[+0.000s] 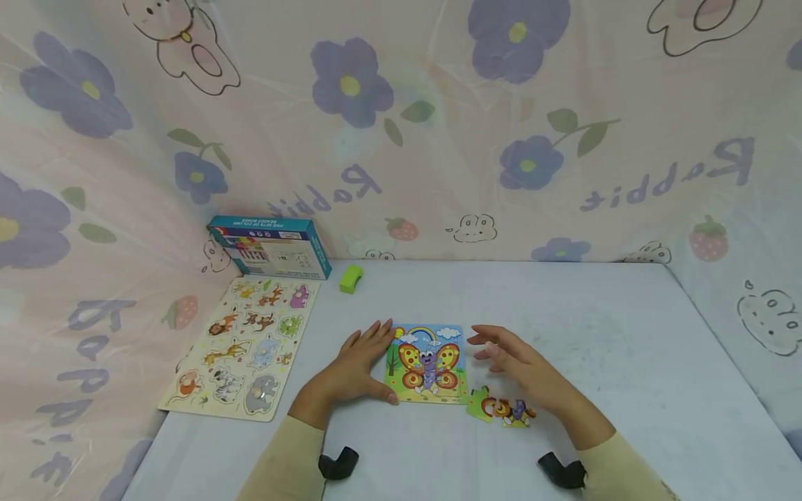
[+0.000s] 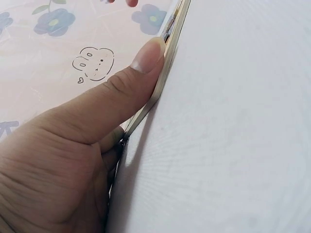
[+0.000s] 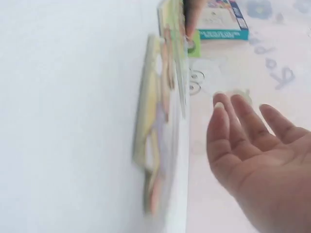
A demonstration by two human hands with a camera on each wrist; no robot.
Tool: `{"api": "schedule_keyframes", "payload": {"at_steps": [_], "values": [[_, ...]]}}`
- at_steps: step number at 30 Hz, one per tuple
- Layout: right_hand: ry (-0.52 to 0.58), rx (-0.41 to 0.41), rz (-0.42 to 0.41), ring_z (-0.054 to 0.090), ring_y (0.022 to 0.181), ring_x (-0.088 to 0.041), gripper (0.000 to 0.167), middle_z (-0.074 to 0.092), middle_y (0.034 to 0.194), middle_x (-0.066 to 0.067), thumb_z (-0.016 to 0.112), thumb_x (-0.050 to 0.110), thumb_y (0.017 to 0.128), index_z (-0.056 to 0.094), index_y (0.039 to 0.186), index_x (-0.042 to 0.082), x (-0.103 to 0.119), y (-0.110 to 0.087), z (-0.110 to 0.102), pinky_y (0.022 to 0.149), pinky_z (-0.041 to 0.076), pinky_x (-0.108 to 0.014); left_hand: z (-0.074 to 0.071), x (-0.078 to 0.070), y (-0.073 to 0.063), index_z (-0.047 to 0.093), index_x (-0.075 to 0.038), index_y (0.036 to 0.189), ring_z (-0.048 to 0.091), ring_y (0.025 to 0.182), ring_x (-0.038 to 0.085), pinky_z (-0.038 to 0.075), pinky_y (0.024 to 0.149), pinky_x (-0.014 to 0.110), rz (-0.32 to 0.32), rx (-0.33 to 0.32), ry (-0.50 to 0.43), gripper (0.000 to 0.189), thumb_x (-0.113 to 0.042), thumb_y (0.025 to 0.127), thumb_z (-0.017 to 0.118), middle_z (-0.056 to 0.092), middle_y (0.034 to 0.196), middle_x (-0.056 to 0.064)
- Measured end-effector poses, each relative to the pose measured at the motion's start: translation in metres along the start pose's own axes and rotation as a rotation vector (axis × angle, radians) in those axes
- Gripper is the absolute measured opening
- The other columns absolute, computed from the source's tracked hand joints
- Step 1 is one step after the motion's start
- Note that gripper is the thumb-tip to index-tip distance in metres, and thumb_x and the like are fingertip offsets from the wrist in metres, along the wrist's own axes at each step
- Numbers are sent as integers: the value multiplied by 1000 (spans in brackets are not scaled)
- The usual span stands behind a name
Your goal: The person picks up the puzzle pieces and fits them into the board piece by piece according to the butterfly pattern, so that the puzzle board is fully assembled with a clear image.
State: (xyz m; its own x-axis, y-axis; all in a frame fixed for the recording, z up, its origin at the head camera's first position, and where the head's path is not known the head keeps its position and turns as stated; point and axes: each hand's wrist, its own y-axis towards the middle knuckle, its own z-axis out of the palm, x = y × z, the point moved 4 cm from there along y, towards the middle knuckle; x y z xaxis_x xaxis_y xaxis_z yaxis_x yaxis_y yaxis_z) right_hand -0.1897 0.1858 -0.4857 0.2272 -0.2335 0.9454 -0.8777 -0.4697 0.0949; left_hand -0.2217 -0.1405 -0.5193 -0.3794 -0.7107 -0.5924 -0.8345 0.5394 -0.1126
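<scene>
A square butterfly puzzle [image 1: 429, 362] lies flat on the table, its picture showing a rainbow and a purple-bodied butterfly. Along its left side rests my left hand [image 1: 357, 369], fingers extended near the upper corner and thumb at the lower one. The left wrist view shows that thumb [image 2: 138, 68] against the puzzle's thin edge [image 2: 167, 73]. My right hand [image 1: 523, 369] hovers just right of the puzzle, fingers loosely extended and holding nothing. Below it lie joined loose puzzle pieces [image 1: 501, 409], green, orange and purple, at the puzzle's lower right; they look blurred in the right wrist view.
At the left lies an animal puzzle board [image 1: 244, 348]. Behind it a teal-edged box [image 1: 272, 247] leans by the patterned curtain [image 1: 426, 174]. A small green block [image 1: 351, 279] sits beside the box. White tabletop [image 1: 626, 390] extends to the right.
</scene>
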Motion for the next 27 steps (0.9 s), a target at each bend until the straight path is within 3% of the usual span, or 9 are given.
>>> {"api": "schedule_keyframes", "payload": {"at_steps": [6,10,15,20,27], "values": [[17,14,92,60,133,-41,50,61,147,-21,50,22,117,43,162,0,-21,-16,-8,104,53,-31,1,0,0,30,-12,173,2,166,21,-3,131,49,-11,2,3,130,-58,72,99,13,180,-3],[-31,40,75,57,136,-39,55,62,149,-15,61,20,113,44,162,1,-35,-23,-7,107,49,-27,1,1,0,29,-14,173,1,166,20,-4,131,48,-22,5,10,132,-60,71,98,11,180,-5],[-224,68,26,51,143,-33,63,57,155,-4,82,32,100,58,155,13,-36,-26,1,115,45,-41,0,2,0,29,-12,173,1,166,23,-3,131,50,-19,2,-4,133,-61,70,98,11,180,-3],[-445,109,-15,42,143,-33,51,50,157,-1,89,44,91,70,135,24,-27,-29,12,112,45,-59,0,1,-1,30,-11,173,1,166,23,-4,131,50,-19,2,-13,133,-59,70,99,12,180,-2],[-465,112,-8,41,139,-31,27,52,153,-2,88,28,94,73,115,31,-18,-30,21,108,48,-54,1,1,0,30,-12,173,1,166,21,-4,131,49,-18,2,-12,132,-58,70,99,12,180,-4]]}}
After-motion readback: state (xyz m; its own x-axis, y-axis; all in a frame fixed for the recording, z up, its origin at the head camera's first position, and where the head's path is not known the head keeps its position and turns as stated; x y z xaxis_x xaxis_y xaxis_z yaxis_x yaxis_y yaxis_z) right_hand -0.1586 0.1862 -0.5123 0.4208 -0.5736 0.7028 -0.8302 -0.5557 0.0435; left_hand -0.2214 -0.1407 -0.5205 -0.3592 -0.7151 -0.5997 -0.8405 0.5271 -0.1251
